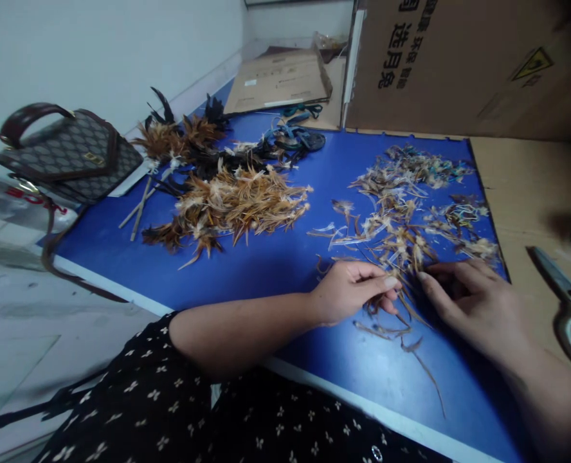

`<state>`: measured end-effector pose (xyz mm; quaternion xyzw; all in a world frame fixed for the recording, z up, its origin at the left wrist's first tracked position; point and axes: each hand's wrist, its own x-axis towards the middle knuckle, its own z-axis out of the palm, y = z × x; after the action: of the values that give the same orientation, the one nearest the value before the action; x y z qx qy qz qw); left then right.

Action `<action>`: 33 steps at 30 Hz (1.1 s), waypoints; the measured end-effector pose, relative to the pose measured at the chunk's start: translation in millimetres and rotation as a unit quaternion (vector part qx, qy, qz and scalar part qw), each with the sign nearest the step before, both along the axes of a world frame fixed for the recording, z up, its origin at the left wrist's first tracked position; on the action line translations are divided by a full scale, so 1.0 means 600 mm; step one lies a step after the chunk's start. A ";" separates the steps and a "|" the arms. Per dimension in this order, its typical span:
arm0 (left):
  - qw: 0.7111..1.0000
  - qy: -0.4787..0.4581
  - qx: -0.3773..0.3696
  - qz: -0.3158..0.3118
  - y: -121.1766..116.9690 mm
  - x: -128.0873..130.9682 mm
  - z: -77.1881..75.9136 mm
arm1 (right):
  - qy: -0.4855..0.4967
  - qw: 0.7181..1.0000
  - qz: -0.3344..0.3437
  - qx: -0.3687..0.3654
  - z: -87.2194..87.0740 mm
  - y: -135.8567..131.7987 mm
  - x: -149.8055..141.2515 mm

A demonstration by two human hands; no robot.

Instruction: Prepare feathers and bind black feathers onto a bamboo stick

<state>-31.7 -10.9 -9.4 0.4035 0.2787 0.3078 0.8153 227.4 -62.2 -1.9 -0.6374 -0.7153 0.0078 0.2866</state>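
Note:
My left hand [355, 290] is closed in a pinch at the near edge of a loose heap of feathers [398, 241]. Thin brown feathers [404, 299] show at its fingertips and hang below them. Beside it on the right, my right hand [476, 302] has curled fingers, with thumb and forefinger brought together at a tan feather tuft [416, 254]. The exact hold of that hand is partly hidden. Several stripped brown strands [382, 329] lie on the blue table surface [309, 360] below the hands.
A larger pile of golden-brown feathers [242, 199] lies left, with dark feathers behind. Scissors [565, 299] rest on cardboard at right. A patterned handbag [80, 154] and a plastic bottle [22, 202] stand far left. A large cardboard box [459, 71] borders the back.

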 end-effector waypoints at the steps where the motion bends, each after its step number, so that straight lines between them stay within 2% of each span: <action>1: 1.000 0.002 0.002 0.010 0.000 0.001 -0.002 | -0.014 1.000 -0.004 -0.014 -0.005 0.000 0.001; 5: 0.999 -0.001 0.004 0.038 0.002 0.004 -0.009 | -0.012 0.999 -0.017 -0.033 -0.012 0.002 0.002; 8: 0.999 -0.012 0.002 0.052 0.002 0.005 -0.012 | 0.088 0.995 -0.039 -0.024 0.004 0.000 -0.007; 13: 0.997 -0.030 0.002 0.075 -0.001 0.012 -0.012 | 0.310 0.942 -0.085 -0.091 0.030 -0.011 -0.033; 16: 0.992 -0.065 0.032 0.100 -0.004 0.017 -0.007 | 0.385 0.907 -0.065 -0.157 0.026 -0.015 -0.043; 20: 0.992 -0.096 0.056 0.066 -0.008 0.020 0.001 | 0.441 0.870 0.010 -0.220 0.024 -0.015 -0.058; 23: 0.994 -0.080 0.059 0.051 -0.007 0.017 0.004 | 0.436 0.866 0.042 -0.241 0.031 -0.013 -0.066; 27: 0.993 -0.031 0.098 0.049 -0.001 0.006 0.009 | 0.425 0.871 0.040 -0.244 0.027 -0.014 -0.048; 33: 0.986 0.019 0.153 -0.064 0.004 -0.008 0.015 | 0.446 0.861 0.032 -0.243 0.010 -0.020 -0.013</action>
<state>-36.8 -8.6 -0.6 0.5461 0.2173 0.2868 0.7565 219.9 -74.5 4.3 -0.5919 -0.5066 0.4739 0.4104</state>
